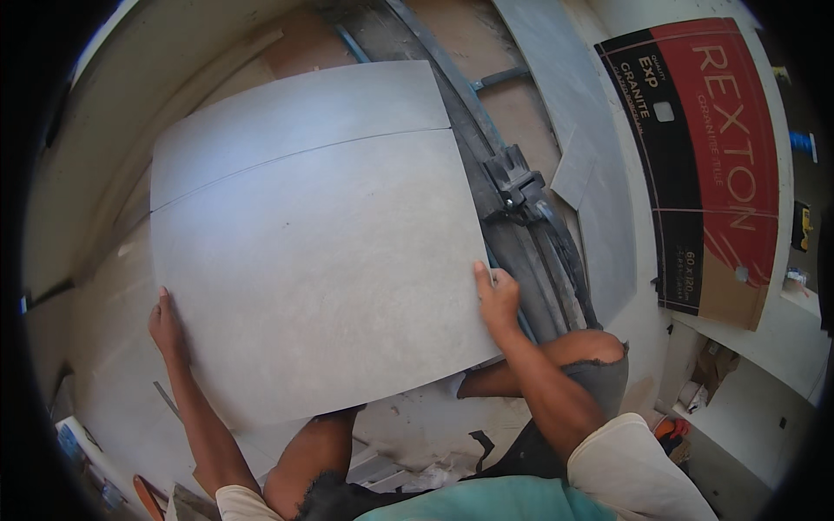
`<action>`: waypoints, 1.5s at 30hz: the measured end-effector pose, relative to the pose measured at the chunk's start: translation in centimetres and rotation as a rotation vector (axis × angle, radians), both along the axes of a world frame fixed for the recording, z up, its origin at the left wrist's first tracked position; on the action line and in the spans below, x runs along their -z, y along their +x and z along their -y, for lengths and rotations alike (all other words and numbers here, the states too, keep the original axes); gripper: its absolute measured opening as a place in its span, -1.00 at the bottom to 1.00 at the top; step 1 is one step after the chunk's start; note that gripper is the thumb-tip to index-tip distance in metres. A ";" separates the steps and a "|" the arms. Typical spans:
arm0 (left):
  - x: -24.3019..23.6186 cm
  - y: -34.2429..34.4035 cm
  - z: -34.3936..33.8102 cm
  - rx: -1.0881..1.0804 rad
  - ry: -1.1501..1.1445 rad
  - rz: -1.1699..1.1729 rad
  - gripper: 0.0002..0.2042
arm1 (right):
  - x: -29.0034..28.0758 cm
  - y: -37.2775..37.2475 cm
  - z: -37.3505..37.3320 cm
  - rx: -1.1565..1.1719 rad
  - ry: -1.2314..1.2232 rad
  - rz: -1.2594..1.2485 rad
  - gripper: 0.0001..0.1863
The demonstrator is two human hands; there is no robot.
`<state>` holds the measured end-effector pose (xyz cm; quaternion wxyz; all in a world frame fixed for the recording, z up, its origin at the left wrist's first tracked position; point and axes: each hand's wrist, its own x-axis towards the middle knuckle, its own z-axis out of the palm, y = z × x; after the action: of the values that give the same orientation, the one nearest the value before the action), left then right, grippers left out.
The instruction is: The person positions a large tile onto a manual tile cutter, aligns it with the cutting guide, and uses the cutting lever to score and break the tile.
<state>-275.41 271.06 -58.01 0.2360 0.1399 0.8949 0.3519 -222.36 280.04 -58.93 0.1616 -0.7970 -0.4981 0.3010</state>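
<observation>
A large light-grey floor tile (321, 269) spans the middle of the view, above my knees. Along its far part runs a thin dark line, and beyond that lies a narrower grey tile strip (304, 108); whether the two are fully apart I cannot tell. My left hand (167, 328) grips the tile's left edge, fingers mostly hidden beneath. On the right edge my right hand (498, 304) is closed, its thumb lying on top. Just right of the tile stands a manual tile cutter (519, 182) with a dark rail and carriage; the tile covers part of its bed.
A long grey tile piece (608, 234) lies right of the cutter, with a smaller offcut (573, 169) on it. Farther right is a red, black and brown tile carton (708, 174). Tile scraps (373, 469) lie on the floor near my feet.
</observation>
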 end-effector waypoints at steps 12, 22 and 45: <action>4.3 -4.9 -9.4 0.289 -0.057 -0.262 -0.42 | 7.5 -1.8 3.9 0.242 0.090 -0.095 -0.39; 9.5 -3.7 -18.5 0.412 -0.032 -0.144 -0.39 | 10.0 -1.7 4.6 0.375 0.096 -0.028 -0.38; 15.1 -7.5 -18.7 0.538 -0.029 -0.147 -0.34 | 3.3 -4.1 1.6 -0.259 -0.599 0.126 -0.40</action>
<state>-282.93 289.72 -73.07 0.2573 0.3945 0.8452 0.2528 -226.45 278.42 -62.25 -0.1505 -0.7561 -0.4937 0.4024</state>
